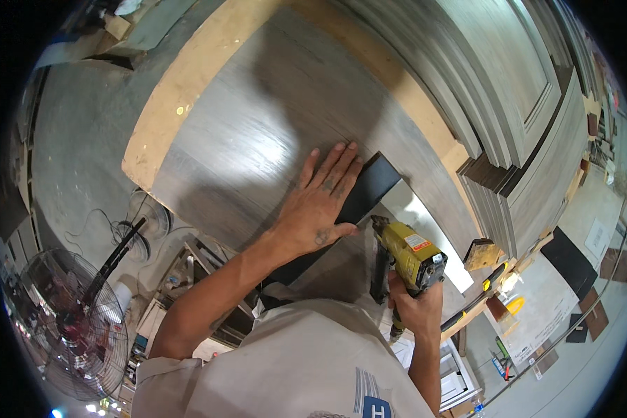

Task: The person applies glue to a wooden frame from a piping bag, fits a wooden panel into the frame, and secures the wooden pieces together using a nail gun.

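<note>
My left hand (320, 202) lies flat with its fingers spread, over the edge of a dark board (373, 184) and the grey wood-grain panel (223, 132) beside it. Its thumb reaches across the dark board toward me. Closed round the grip of a yellow and black nail gun (409, 251) is my right hand (418, 306). The gun's nose points away from me, near the board's near side; whether it touches anything I cannot tell. A bright white strip (439, 247) shows to the right of the gun.
The grey panel rests on a tan wooden bench top (171, 104). Stacked grey cabinet doors (505, 76) stand at the right. A wire-caged fan (76, 324) is at lower left. A yellow-and-black-handled tool (494, 276) lies on the bench's right edge.
</note>
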`<move>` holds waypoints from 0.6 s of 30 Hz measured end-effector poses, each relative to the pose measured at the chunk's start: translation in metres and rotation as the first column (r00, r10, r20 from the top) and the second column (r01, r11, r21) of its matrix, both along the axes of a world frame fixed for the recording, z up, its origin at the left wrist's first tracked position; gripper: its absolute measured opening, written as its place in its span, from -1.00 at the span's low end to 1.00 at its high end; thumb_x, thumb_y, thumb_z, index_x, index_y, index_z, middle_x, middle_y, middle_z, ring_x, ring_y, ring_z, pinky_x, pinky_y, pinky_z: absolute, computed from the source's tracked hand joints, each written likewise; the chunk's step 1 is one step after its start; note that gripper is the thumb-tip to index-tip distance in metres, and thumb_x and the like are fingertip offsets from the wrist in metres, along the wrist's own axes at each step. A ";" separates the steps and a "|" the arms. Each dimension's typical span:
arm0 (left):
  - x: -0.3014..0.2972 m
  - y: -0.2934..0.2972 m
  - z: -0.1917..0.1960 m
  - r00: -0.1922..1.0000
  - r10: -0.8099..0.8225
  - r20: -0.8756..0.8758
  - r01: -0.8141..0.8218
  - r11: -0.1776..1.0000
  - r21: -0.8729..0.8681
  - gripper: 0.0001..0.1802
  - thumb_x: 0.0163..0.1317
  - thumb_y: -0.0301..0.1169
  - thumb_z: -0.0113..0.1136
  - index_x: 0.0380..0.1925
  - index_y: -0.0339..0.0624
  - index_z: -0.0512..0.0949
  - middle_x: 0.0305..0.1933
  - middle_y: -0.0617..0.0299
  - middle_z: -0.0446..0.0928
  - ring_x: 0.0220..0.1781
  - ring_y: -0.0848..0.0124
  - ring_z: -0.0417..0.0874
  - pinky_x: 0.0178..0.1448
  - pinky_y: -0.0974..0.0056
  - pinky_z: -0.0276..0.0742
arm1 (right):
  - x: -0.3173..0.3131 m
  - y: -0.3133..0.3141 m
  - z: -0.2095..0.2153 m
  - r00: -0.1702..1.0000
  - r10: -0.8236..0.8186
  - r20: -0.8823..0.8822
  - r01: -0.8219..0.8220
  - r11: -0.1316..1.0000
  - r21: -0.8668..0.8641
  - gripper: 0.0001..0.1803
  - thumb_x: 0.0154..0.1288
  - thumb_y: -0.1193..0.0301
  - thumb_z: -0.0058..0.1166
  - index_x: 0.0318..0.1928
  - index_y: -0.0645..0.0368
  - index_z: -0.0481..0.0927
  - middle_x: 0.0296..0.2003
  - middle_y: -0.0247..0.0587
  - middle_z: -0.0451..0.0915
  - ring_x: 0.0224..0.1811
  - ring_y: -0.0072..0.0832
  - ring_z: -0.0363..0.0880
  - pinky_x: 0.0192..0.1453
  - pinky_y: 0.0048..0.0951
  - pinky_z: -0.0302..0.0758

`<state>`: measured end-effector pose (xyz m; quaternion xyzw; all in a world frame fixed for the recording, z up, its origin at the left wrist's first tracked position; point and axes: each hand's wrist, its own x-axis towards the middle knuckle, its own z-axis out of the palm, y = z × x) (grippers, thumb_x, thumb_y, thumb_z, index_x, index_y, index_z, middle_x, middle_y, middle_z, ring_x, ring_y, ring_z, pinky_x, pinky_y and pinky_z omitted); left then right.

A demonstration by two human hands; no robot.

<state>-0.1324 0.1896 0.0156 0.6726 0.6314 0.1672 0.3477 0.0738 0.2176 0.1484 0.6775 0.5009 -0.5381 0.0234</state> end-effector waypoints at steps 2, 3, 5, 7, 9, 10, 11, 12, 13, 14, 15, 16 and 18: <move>0.000 0.000 -0.001 1.000 0.003 -0.004 -0.003 1.000 0.004 0.30 -0.07 0.24 0.31 0.50 -0.25 -0.10 0.61 0.00 -0.20 0.65 0.10 -0.26 0.63 -0.14 -0.36 | 0.002 0.001 0.000 1.000 0.020 0.013 -0.020 1.000 -0.015 -0.81 0.21 0.46 0.18 -0.22 0.35 0.63 -0.57 -0.22 0.61 -0.60 -0.54 0.57 -0.48 -0.46 0.48; 0.000 0.000 -0.002 1.000 0.003 -0.008 -0.003 1.000 0.008 0.30 -0.06 0.24 0.31 0.50 -0.25 -0.11 0.61 0.00 -0.20 0.65 0.10 -0.26 0.63 -0.14 -0.36 | 0.003 0.002 0.000 0.999 0.036 0.027 -0.035 0.999 -0.030 -0.81 0.20 0.46 0.19 -0.22 0.34 0.64 -0.56 -0.20 0.62 -0.59 -0.51 0.60 -0.47 -0.44 0.49; 0.001 0.000 -0.002 1.000 0.005 -0.005 -0.005 1.000 0.009 0.30 -0.06 0.25 0.31 0.50 -0.25 -0.11 0.61 0.00 -0.20 0.65 0.10 -0.26 0.64 -0.13 -0.37 | 0.002 0.000 -0.001 0.998 0.059 0.028 -0.060 0.998 0.019 -0.81 0.19 0.47 0.20 -0.22 0.34 0.64 -0.55 -0.19 0.63 -0.56 -0.48 0.62 -0.44 -0.43 0.51; 0.002 0.001 -0.001 1.000 0.002 0.001 -0.002 1.000 0.015 0.30 -0.06 0.25 0.30 0.50 -0.24 -0.12 0.61 0.01 -0.21 0.65 0.11 -0.26 0.64 -0.13 -0.37 | 0.003 -0.004 -0.003 0.996 0.078 0.033 -0.080 0.994 0.073 -0.81 0.18 0.47 0.20 -0.22 0.34 0.64 -0.53 -0.17 0.64 -0.53 -0.45 0.63 -0.41 -0.41 0.52; 0.003 0.002 0.001 1.000 -0.002 -0.011 0.002 1.000 -0.004 0.32 -0.07 0.26 0.30 0.51 -0.24 -0.13 0.62 0.02 -0.21 0.65 0.11 -0.27 0.64 -0.11 -0.37 | 0.006 -0.010 -0.007 0.937 0.338 0.088 -0.347 0.874 0.339 -0.81 0.17 0.49 0.21 -0.22 0.35 0.65 -0.48 -0.13 0.68 -0.46 -0.40 0.67 -0.32 -0.39 0.55; 0.002 0.002 0.001 1.000 -0.004 -0.008 0.004 1.000 0.005 0.32 -0.07 0.26 0.30 0.51 -0.24 -0.13 0.62 0.02 -0.21 0.65 0.11 -0.27 0.64 -0.11 -0.37 | 0.004 -0.007 -0.006 0.937 0.335 0.094 -0.347 0.872 0.346 -0.81 0.17 0.49 0.21 -0.22 0.35 0.65 -0.48 -0.13 0.68 -0.46 -0.40 0.67 -0.32 -0.39 0.55; 0.000 0.000 0.001 1.000 0.001 -0.012 -0.002 1.000 -0.030 0.32 -0.07 0.26 0.30 0.51 -0.24 -0.14 0.62 0.02 -0.21 0.65 0.11 -0.26 0.64 -0.10 -0.37 | 0.001 -0.003 -0.004 0.972 0.233 0.022 -0.231 0.939 0.255 -0.81 0.18 0.48 0.22 -0.23 0.37 0.65 -0.47 -0.11 0.69 -0.45 -0.39 0.68 -0.30 -0.38 0.55; -0.002 0.000 0.001 1.000 0.006 -0.017 -0.008 0.998 -0.066 0.33 -0.08 0.27 0.30 0.51 -0.24 -0.14 0.62 0.02 -0.20 0.65 0.11 -0.26 0.64 -0.10 -0.37 | -0.001 -0.001 -0.002 0.992 0.121 -0.040 -0.113 0.982 0.152 -0.80 0.18 0.48 0.22 -0.24 0.38 0.64 -0.45 -0.09 0.69 -0.43 -0.39 0.69 -0.27 -0.38 0.56; 0.000 -0.002 0.000 1.000 0.011 -0.010 -0.011 1.000 -0.026 0.34 -0.10 0.28 0.29 0.51 -0.24 -0.14 0.62 0.02 -0.19 0.65 0.11 -0.24 0.64 -0.09 -0.37 | 0.002 -0.003 -0.001 1.000 -0.017 -0.021 0.019 0.996 0.088 -0.79 0.19 0.46 0.22 -0.25 0.39 0.65 -0.45 -0.06 0.70 -0.42 -0.39 0.69 -0.26 -0.38 0.56; 0.001 -0.001 0.000 1.000 0.015 -0.006 -0.015 1.000 -0.024 0.34 -0.10 0.28 0.29 0.51 -0.24 -0.14 0.62 0.02 -0.19 0.65 0.11 -0.24 0.64 -0.09 -0.37 | 0.006 -0.001 -0.001 1.000 -0.013 -0.017 0.015 0.996 0.089 -0.79 0.19 0.46 0.22 -0.25 0.39 0.65 -0.45 -0.06 0.70 -0.42 -0.39 0.69 -0.26 -0.38 0.56; 0.001 0.001 0.001 1.000 0.007 -0.015 -0.007 1.000 -0.008 0.34 -0.09 0.30 0.27 0.51 -0.23 -0.14 0.62 0.02 -0.19 0.65 0.11 -0.24 0.64 -0.10 -0.37 | 0.012 0.001 -0.001 1.000 -0.016 -0.007 0.017 0.994 0.104 -0.78 0.19 0.45 0.23 -0.24 0.40 0.65 -0.45 -0.07 0.70 -0.42 -0.39 0.69 -0.26 -0.38 0.56; 0.000 0.000 0.001 1.000 -0.006 -0.021 0.006 1.000 0.009 0.34 -0.08 0.32 0.25 0.51 -0.22 -0.15 0.62 0.02 -0.18 0.65 0.11 -0.23 0.63 -0.10 -0.36 | 0.014 -0.001 0.000 1.000 -0.024 0.006 0.023 0.993 0.118 -0.77 0.19 0.44 0.23 -0.24 0.40 0.65 -0.45 -0.07 0.70 -0.41 -0.39 0.69 -0.25 -0.38 0.56; -0.002 -0.004 -0.001 1.000 0.001 -0.018 -0.001 1.000 0.013 0.34 -0.08 0.34 0.22 0.52 -0.22 -0.15 0.62 0.03 -0.18 0.65 0.12 -0.24 0.64 -0.10 -0.36 | 0.011 -0.001 0.002 0.999 -0.039 0.016 0.038 0.996 0.078 -0.75 0.19 0.42 0.25 -0.25 0.41 0.65 -0.47 -0.08 0.69 -0.45 -0.39 0.67 -0.29 -0.36 0.56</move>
